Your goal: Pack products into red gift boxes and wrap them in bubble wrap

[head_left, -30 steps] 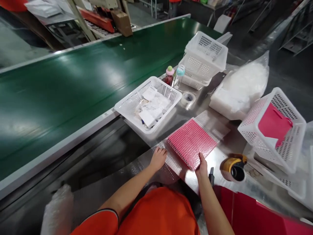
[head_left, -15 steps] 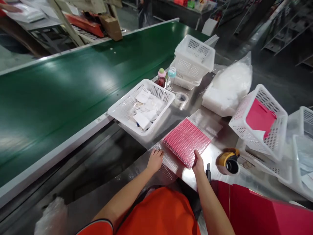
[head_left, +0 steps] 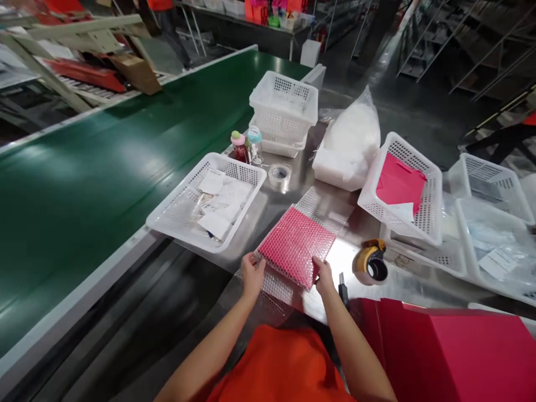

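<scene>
A flat pink item wrapped in bubble wrap (head_left: 296, 244) lies on the metal tabletop in front of me. My left hand (head_left: 253, 274) pinches the bubble wrap at the package's left corner. At the near right corner, my right hand (head_left: 324, 275) grips the package, thumb on top and fingers partly hidden beneath. More bubble wrap (head_left: 326, 207) extends flat beyond the far edge, and some hangs over the table's near edge. Just right of my right hand lies a black-handled cutter (head_left: 343, 293). A yellow and black tape dispenser (head_left: 371, 262) stands farther right.
A white basket of papers (head_left: 247, 215) sits left, beside the green conveyor (head_left: 104, 162). Behind it are a tape roll (head_left: 280, 175), two bottles and stacked baskets (head_left: 285, 111). To the right stand a bag of white material (head_left: 352, 134), a basket with pink sheets (head_left: 433, 206) and pink boxes (head_left: 473, 346).
My left hand has moved from lying on the loose bubble wrap to pinching it at the package's left corner. My right hand keeps its grip. The view has turned right.
</scene>
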{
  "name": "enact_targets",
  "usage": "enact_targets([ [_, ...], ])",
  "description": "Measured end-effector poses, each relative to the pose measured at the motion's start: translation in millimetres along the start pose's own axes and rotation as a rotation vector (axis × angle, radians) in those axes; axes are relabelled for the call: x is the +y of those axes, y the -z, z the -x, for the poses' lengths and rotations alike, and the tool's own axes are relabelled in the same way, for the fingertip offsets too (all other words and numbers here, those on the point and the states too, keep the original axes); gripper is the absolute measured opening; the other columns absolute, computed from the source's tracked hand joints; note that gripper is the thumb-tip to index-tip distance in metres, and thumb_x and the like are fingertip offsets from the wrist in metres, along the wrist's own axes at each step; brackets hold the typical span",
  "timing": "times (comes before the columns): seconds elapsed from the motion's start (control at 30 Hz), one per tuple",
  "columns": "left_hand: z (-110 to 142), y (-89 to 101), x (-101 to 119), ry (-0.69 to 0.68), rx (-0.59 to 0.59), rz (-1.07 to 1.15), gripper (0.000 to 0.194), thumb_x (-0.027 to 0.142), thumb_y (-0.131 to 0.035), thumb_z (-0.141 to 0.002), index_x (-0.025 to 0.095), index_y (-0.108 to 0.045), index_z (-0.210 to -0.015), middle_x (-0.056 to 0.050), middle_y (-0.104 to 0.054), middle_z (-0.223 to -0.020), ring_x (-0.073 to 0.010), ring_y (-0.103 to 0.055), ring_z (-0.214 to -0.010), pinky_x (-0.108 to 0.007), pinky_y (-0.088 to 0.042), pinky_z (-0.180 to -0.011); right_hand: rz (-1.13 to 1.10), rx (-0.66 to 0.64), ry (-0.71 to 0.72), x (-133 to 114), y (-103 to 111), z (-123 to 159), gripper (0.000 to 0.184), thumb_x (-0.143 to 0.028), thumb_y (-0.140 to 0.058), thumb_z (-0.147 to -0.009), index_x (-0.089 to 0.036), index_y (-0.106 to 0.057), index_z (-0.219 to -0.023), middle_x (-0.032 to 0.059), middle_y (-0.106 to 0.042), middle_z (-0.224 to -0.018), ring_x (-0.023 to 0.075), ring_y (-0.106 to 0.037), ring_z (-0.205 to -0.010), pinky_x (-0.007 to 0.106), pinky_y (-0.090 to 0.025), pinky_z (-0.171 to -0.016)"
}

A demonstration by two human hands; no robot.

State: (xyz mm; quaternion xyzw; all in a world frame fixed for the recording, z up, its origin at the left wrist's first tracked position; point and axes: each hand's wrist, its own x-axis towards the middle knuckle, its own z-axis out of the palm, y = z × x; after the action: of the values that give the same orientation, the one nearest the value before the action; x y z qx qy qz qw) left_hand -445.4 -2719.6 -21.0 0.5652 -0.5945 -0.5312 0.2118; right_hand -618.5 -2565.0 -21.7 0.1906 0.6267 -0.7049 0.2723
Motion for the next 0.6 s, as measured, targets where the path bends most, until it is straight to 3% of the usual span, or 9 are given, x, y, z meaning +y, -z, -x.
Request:
enact_targets([
  [0.07,4.3,-0.6,-11.2,0.147,-0.006,0.012,0.039,0.021,-0.063,-0.083,0.019,-0.049,-0.119,-0.010,-0.059,-0.114,-0.0237,-0.062,-0.112,-0.046,-0.049,-0.104,0.008,0.016,-0.065,-2.0,1.6,2.7,0.051,-0.033,-0.089,-0.053,-0.023,-0.057,-0.092,-0.0028,-0.067,-0.067,0.0178,-0.060,-0.056,0.028,-0.041,-0.047],
  [0.17,17.1,2.0,-29.3,0.318,-0.120,0.054,0.028,0.021,-0.062,-0.084,0.019,-0.052,-0.111,-0.004,-0.062,-0.091,-0.0199,-0.067,-0.087,-0.040,-0.057,-0.083,0.009,0.027,-0.126,-6.9,2.2,5.5,0.051,-0.030,-0.090,-0.052,-0.023,-0.057,-0.092,-0.0032,-0.067,-0.068,0.0174,-0.061,-0.058,0.027,-0.042,-0.049],
  [0.27,24.4,3.9,-37.5,0.451,-0.223,0.135,0.022,0.019,-0.063,-0.084,0.018,-0.054,-0.104,0.000,-0.061,-0.077,-0.0143,-0.064,-0.069,-0.031,-0.055,-0.071,0.009,0.034,-0.158,-12.1,1.0,7.8,0.054,-0.029,-0.091,-0.050,-0.024,-0.058,-0.093,-0.0034,-0.067,-0.069,0.0181,-0.061,-0.059,0.029,-0.045,-0.051],
  [0.6,9.2,16.4,-33.0,0.613,-0.297,0.350,0.022,0.011,-0.055,-0.077,0.021,-0.049,-0.095,0.003,-0.058,-0.074,-0.0115,-0.063,-0.063,-0.025,-0.050,-0.067,0.027,0.009,-0.165,-14.0,3.5,31.7,0.056,-0.033,-0.091,-0.049,-0.025,-0.058,-0.094,-0.0033,-0.067,-0.074,0.0172,-0.057,-0.060,0.031,-0.046,-0.052],
])
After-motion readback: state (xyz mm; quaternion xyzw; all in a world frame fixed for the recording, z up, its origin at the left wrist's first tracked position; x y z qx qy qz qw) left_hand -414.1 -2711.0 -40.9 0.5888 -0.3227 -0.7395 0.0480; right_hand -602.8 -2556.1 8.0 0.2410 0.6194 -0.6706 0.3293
